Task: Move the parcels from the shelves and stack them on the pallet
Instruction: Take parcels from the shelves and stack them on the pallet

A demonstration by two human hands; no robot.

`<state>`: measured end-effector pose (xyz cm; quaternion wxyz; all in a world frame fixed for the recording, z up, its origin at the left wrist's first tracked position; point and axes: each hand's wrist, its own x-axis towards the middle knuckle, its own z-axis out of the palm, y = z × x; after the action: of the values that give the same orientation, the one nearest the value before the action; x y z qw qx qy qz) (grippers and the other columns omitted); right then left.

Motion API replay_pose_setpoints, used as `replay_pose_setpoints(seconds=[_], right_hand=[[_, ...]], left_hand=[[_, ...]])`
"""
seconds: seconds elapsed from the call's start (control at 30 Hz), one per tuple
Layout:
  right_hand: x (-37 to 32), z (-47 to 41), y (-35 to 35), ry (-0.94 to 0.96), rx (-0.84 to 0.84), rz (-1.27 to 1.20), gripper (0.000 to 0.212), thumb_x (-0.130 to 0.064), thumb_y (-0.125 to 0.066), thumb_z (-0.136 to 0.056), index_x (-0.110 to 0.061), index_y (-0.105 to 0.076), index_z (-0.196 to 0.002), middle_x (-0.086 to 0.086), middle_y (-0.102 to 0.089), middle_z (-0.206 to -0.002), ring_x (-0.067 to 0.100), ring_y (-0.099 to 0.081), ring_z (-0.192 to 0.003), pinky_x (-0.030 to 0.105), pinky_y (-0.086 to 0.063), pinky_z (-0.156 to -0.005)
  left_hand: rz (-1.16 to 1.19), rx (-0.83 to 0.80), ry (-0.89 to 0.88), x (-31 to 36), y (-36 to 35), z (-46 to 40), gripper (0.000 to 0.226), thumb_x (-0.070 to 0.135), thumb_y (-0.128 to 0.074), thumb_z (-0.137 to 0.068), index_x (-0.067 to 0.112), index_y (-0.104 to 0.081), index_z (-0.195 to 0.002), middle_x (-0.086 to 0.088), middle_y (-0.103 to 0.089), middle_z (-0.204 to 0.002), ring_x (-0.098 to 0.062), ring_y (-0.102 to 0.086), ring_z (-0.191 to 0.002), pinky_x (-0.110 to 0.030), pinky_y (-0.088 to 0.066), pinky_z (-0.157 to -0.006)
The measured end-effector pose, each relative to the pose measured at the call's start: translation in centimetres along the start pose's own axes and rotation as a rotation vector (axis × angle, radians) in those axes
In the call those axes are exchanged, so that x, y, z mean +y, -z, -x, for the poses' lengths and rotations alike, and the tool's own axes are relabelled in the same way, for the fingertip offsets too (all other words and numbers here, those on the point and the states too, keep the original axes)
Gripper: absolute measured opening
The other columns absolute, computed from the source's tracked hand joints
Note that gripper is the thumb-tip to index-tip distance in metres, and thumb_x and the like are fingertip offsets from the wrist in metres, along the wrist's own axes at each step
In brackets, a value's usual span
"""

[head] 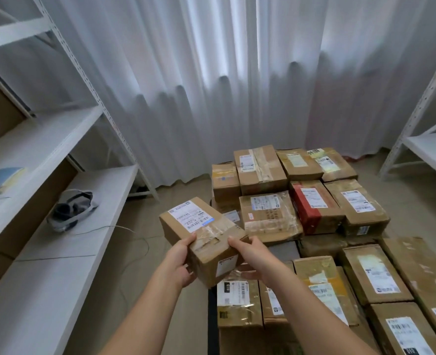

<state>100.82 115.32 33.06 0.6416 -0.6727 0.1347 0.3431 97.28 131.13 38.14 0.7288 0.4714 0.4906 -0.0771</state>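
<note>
The person holds a small cardboard parcel (202,238) in the air with both hands, above the floor just left of the stacked boxes. The left hand (179,262) clasps its near left side, thumb lying across the taped top and fingers curled underneath; the right hand (252,254) grips the near right corner, thumb on top and fingers wrapped under the box. The parcel is tilted, its white shipping label (190,216) facing up and away. Ahead and to the right, the pallet (213,316) is almost wholly covered: only a dark edge shows beside the near boxes, and what may be a grey gap (284,248) opens between the far and near groups. The far group includes a tall taped box (259,166), a wide box wrapped in clear tape (269,216) and a box with a red band (313,206); the near group (340,290) runs out of the bottom right of the view. On the left, a white shelf unit (58,139) carries a blue book (2,178) on its middle level and a grey torn mailing bag (72,210) on the lower board, with a thin cable (124,228) trailing from there to the floor. Another white rack (427,147) stands at the right edge, and white curtains (211,73) hang behind everything.
</note>
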Motion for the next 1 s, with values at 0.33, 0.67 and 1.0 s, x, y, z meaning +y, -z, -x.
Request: replay_pose_setpoints(seconds=[0.33, 0.67, 1.0], right_hand=[[0.7, -18.7, -5.8, -0.189, 0.278, -0.166, 0.031, -0.037, -0.065, -0.092, -0.025, -0.048, -0.115, -0.001, -0.060, -0.105, 0.022, -0.063, -0.096, 0.038, -0.058, -0.082], [4.4, -34.8, -9.7, -0.394, 0.529, -0.589, 0.034, -0.009, -0.056, -0.093, -0.017, -0.049, -0.125, 0.007, -0.062, -0.114, 0.021, -0.061, -0.100, 0.030, -0.051, -0.067], [8.0, -40.4, -9.0, -0.348, 0.738, -0.698, 0.061, -0.007, -0.059, -0.095, -0.020, -0.033, -0.148, 0.008, -0.055, -0.129, 0.027, -0.057, -0.115, 0.036, -0.051, -0.090]], left_hand=[[-0.208, -0.089, 0.199, 7.2, -2.1, -23.2, 0.019, 0.019, -0.058, -0.097, 0.006, -0.060, -0.110, -0.015, -0.064, -0.095, -0.031, -0.060, -0.087, -0.045, -0.049, -0.071], [-0.414, -0.196, 0.289, 8.0, -5.0, -43.6, 0.029, 0.010, -0.054, -0.099, 0.006, -0.055, -0.128, -0.008, -0.066, -0.097, -0.021, -0.061, -0.085, -0.039, -0.051, -0.077], [-0.538, -0.378, 0.291, 5.0, -6.8, -50.8, 0.051, 0.008, -0.048, -0.102, 0.027, -0.040, -0.148, 0.003, -0.065, -0.127, -0.017, -0.061, -0.113, -0.042, -0.045, -0.103]])
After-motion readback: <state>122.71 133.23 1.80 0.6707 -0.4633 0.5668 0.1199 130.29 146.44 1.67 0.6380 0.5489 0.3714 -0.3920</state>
